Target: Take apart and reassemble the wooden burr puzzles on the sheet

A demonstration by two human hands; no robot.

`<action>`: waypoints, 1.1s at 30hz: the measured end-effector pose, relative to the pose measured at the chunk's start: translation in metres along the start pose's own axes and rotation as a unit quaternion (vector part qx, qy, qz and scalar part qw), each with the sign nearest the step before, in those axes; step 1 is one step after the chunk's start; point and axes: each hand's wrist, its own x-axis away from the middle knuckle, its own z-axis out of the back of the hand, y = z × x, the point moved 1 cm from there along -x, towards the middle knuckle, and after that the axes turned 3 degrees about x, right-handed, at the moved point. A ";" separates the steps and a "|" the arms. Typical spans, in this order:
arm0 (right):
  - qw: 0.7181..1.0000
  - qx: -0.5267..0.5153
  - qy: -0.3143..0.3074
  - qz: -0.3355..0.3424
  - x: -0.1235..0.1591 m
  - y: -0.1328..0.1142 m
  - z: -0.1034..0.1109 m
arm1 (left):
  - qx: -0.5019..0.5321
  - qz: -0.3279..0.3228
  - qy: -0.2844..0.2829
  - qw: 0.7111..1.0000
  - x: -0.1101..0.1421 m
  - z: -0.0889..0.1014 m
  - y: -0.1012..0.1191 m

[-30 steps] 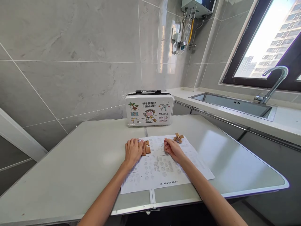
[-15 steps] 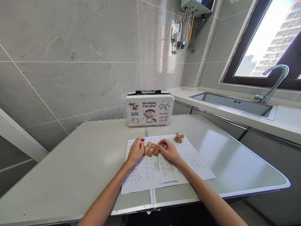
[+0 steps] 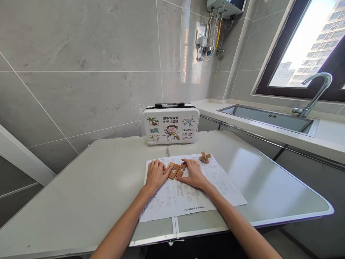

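Observation:
Several flat, notched wooden puzzle pieces lie side by side in a slanted row on a printed sheet [image 3: 172,210]. My left hand [image 3: 156,176] is at the row's left end, its thumb and fingers about the left puzzle piece [image 3: 170,166], which it partly covers. Between the hands shows the middle puzzle piece [image 3: 174,172]. On the right, my right hand [image 3: 195,175] spans the right puzzle piece [image 3: 181,170], thumb at its near end and forefinger at its far end. An assembled wooden cross-shaped puzzle [image 3: 205,157] rests at the sheet's far right corner, apart from both hands.
The sheet lies on a pale folding table [image 3: 81,194] with a metal seam down its middle. At the table's back stands a white cartoon-printed case [image 3: 171,126]. A counter with a sink [image 3: 264,117] and a faucet [image 3: 318,91] runs along the right.
My right hand has spread its thumb and forefinger over the right piece, whose notch now shows. My left thumb has moved right over the left piece.

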 end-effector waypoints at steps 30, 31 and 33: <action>0.801 -0.565 -0.159 -0.117 -0.005 -0.013 0.022 | 0.547 0.158 -0.075 0.819 -0.010 0.000 0.010; 0.804 -0.561 -0.165 -0.105 -0.005 -0.015 0.022 | 0.549 0.155 -0.074 0.818 -0.010 -0.001 0.010; 0.813 -0.551 -0.171 -0.083 -0.004 -0.017 0.023 | 0.552 0.149 -0.070 0.817 -0.010 -0.002 0.010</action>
